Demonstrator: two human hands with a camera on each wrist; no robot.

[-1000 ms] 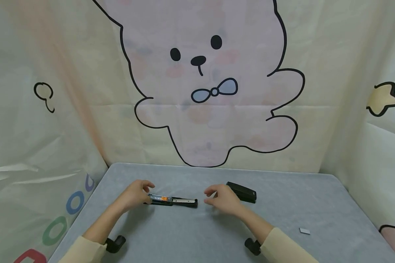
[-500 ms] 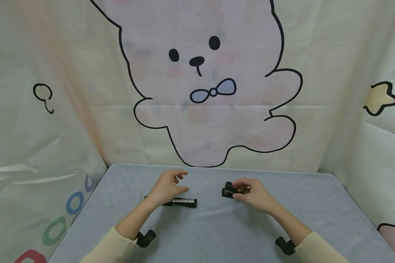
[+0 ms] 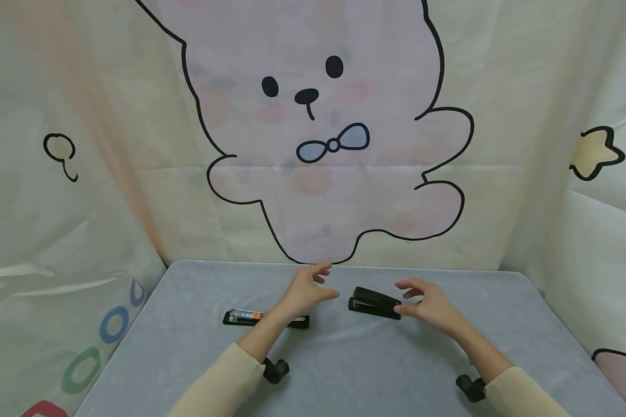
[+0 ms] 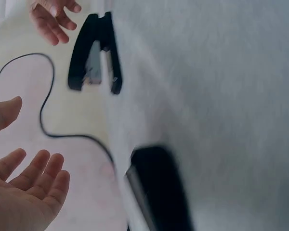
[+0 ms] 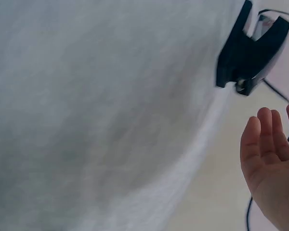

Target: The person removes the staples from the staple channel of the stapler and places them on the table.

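A black stapler (image 3: 375,303) stands on the table, its narrow gap facing left. Just right of it is my right hand (image 3: 430,304), fingers loosely bent; a space separates them from the stapler (image 5: 250,55) in the right wrist view. My left hand (image 3: 306,291) hovers left of the stapler with thumb and fingers spread, holding nothing. A second black stapler (image 3: 240,317) lies opened out flat, with metal and clear parts and an orange bit inside. My left forearm hides its middle; its blurred black end (image 4: 161,187) shows low in the left wrist view.
The table (image 3: 355,359) has a grey-blue cloth. Behind it hangs a pale curtain (image 3: 501,220) with a cartoon bear. Dark wrist cameras (image 3: 276,370) sit on both wrists.
My left hand has moved right, from the opened stapler towards the standing one. My right hand has moved right, past the standing stapler, uncovering it. A small grey piece on the right is now out of sight.
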